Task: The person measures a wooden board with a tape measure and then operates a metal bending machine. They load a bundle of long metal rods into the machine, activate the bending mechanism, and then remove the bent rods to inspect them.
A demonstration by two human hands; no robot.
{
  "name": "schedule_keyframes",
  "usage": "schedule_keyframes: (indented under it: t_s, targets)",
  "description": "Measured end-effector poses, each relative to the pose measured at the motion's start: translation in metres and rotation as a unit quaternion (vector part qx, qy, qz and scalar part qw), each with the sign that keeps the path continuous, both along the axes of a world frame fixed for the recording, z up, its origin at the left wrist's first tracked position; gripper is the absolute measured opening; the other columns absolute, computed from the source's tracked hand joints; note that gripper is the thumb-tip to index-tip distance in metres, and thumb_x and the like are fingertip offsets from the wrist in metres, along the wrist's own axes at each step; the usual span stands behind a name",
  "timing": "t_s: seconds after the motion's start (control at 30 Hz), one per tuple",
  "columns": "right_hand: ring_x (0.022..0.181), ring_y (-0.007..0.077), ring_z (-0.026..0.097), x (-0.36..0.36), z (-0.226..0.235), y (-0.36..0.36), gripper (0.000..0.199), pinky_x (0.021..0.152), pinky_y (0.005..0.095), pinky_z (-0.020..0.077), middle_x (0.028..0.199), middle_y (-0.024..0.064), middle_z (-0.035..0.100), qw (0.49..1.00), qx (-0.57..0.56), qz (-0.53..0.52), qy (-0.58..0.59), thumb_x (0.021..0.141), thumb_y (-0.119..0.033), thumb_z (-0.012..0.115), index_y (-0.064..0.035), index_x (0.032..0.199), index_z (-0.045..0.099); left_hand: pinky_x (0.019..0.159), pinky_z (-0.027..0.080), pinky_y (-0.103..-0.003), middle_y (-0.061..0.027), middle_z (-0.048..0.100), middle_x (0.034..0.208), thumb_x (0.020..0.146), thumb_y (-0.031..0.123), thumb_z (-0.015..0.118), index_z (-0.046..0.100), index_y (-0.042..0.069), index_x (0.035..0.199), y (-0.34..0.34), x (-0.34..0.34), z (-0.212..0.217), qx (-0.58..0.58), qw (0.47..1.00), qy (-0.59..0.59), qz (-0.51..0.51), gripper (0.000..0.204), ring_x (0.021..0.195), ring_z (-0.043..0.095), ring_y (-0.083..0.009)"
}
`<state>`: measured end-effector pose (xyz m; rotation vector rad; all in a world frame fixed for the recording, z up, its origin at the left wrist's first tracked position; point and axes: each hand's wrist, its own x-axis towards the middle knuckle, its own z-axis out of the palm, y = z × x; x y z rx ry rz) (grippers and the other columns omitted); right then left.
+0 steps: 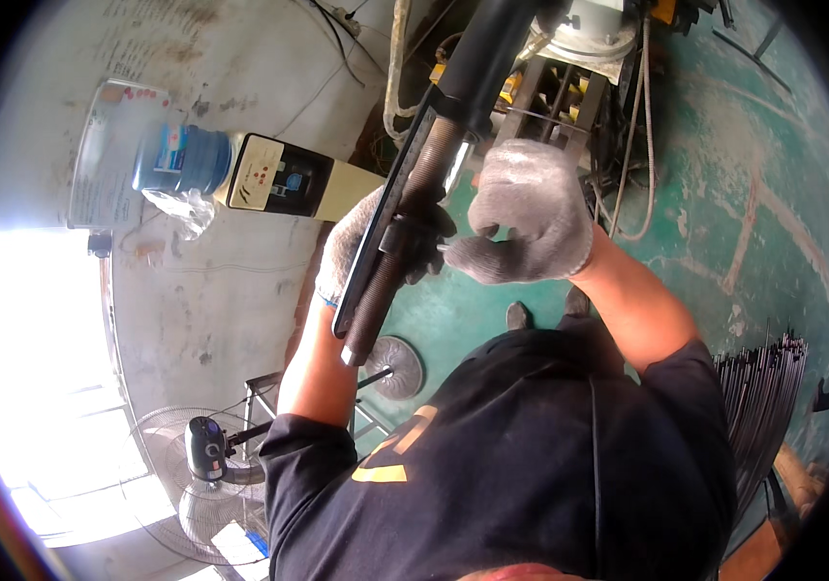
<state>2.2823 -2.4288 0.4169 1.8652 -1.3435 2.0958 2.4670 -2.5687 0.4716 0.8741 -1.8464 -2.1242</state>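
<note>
A long black machine bar with a threaded rod (431, 160) runs from the top of the view down toward me. A flat black strip (385, 218) lies along its left side. My left hand (345, 247), in a grey-white knit glove, reaches behind the strip; its darkened fingertips wrap round a dark collar (397, 235) on the rod. Just right of the collar is my right hand (531, 213), gloved alike, with fingers curled in and thumb stretched toward the rod. A thin light tip (445, 247) shows at that thumb; what the fingers hold is hidden.
On the left stand a water dispenser (289, 179) with a blue bottle and a caged fan (206, 474). Machinery with hoses (647, 145) fills the top. Many thin dark rods (763, 397) are bundled at the right. A round base (395, 368) sits on the green floor.
</note>
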Motion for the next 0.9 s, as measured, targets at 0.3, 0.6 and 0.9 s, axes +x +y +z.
schedule_keyframes:
  t_s: [0.3, 0.6, 0.9]
  targets:
    - [0.078, 0.0083, 0.065, 0.058, -0.044, 0.011, 0.038, 0.072, 0.025, 0.0544, 0.095, 0.0021, 0.074, 0.808, 0.247, 0.145, -0.515, 0.081, -0.01, 0.09, -0.0055, 0.114, 0.07, 0.061, 0.055, -0.033, -0.0246, 0.072, 0.101, 0.103, 0.039, 0.064, 0.06, -0.009, 0.13, 0.003, -0.007, 0.009, 0.0, 0.999, -0.03, -0.014, 0.055, 0.074, 0.071, -0.0269]
    - [0.083, 0.0088, 0.064, 0.061, -0.043, -0.007, 0.046, 0.069, 0.0239, 0.0534, 0.109, 0.0039, 0.073, 0.757, 0.224, 0.294, -0.539, 0.088, -0.01, 0.082, -0.0058, 0.131, 0.067, 0.083, 0.057, -0.035, -0.0167, 0.072, 0.106, 0.103, 0.052, 0.066, 0.061, -0.005, 0.132, 0.004, 0.02, 0.0, -0.025, 0.995, -0.02, 0.095, 0.064, 0.09, 0.071, -0.0239]
    - [0.073, 0.0085, 0.061, 0.071, -0.066, -0.019, 0.053, 0.063, 0.025, 0.0519, 0.11, 0.0071, 0.072, 0.724, 0.155, 0.419, -0.526, 0.098, -0.023, 0.077, -0.0031, 0.143, 0.057, 0.085, 0.058, -0.035, -0.016, 0.073, 0.108, 0.105, 0.048, 0.064, 0.062, -0.005, 0.132, 0.013, 0.022, 0.002, -0.102, 0.982, -0.05, 0.152, 0.059, 0.093, 0.072, -0.0239]
